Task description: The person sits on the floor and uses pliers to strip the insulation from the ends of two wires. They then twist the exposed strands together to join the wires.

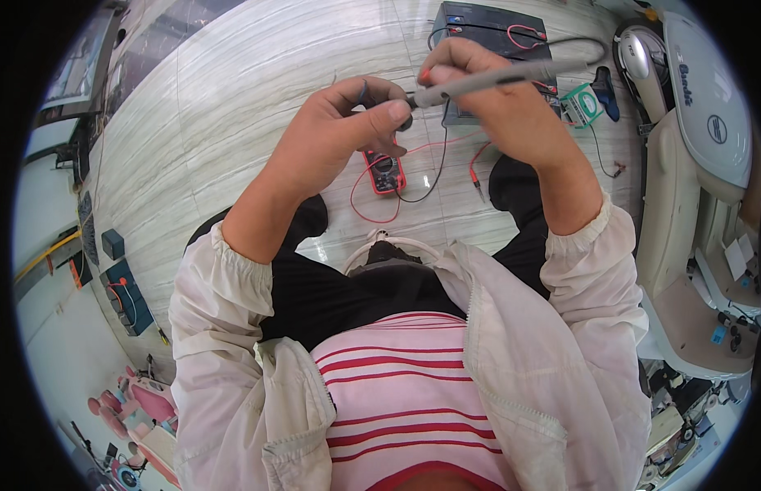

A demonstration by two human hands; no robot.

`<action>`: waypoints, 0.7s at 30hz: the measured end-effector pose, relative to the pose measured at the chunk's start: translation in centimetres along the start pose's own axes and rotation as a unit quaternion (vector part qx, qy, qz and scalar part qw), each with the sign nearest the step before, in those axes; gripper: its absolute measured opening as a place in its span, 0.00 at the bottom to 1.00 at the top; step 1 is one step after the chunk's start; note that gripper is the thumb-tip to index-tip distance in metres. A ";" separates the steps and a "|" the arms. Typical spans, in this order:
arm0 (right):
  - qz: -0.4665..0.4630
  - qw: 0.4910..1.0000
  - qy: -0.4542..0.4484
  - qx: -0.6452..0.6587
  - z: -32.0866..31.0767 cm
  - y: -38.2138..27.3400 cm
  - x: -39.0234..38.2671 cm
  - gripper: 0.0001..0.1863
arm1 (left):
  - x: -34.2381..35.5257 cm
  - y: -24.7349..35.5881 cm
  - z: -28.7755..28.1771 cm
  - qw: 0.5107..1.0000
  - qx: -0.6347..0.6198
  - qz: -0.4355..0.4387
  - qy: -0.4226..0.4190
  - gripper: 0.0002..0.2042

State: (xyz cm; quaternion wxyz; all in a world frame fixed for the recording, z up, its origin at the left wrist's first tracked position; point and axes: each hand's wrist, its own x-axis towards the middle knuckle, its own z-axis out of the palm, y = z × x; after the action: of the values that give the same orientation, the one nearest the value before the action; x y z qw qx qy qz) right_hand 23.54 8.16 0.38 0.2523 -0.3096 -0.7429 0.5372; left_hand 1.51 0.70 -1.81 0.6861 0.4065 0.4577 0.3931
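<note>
My left hand [347,123] is raised over the floor with thumb and fingers closed at the dark end of a long grey rod-shaped piece [552,72]. A thin dark strand shows at its fingers. The grey piece is blurred, its kind unclear; it runs right across the front of my right hand [511,114]. My right thumb and forefinger are pinched at a small red bit [425,76], too small to name. Below my hands a red-framed multimeter [385,173] lies on the floor, with red and black leads. A red test probe [475,176] lies right of it.
Black box-shaped batteries [478,18] with red and black wires stand at the far right. Beside them are a green-and-white box [581,105] and dark clips [618,169]. A pale scooter-like vehicle [708,98] borders the right; a dark blue case [128,299] lies left.
</note>
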 end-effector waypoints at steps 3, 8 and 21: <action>-0.059 0.998 0.010 -0.014 1.3 0.0 0.0 0.09 | -0.3 0.2 0.2 0.999 0.038 -0.016 -0.032 0.19; -0.048 0.998 0.016 -0.031 1.7 -0.6 0.1 0.09 | -0.5 -0.2 0.5 0.998 0.023 -0.040 -0.035 0.20; -0.144 0.980 0.034 -0.132 1.5 -0.5 0.1 0.09 | -0.4 -0.1 0.6 0.999 0.027 -0.024 -0.025 0.22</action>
State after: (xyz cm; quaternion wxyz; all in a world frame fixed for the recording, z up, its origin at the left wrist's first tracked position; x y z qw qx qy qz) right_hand 22.26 7.16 0.43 0.3088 -0.2481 -0.8351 0.3818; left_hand 1.95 0.22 -1.64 0.6956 0.4233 0.4605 0.3535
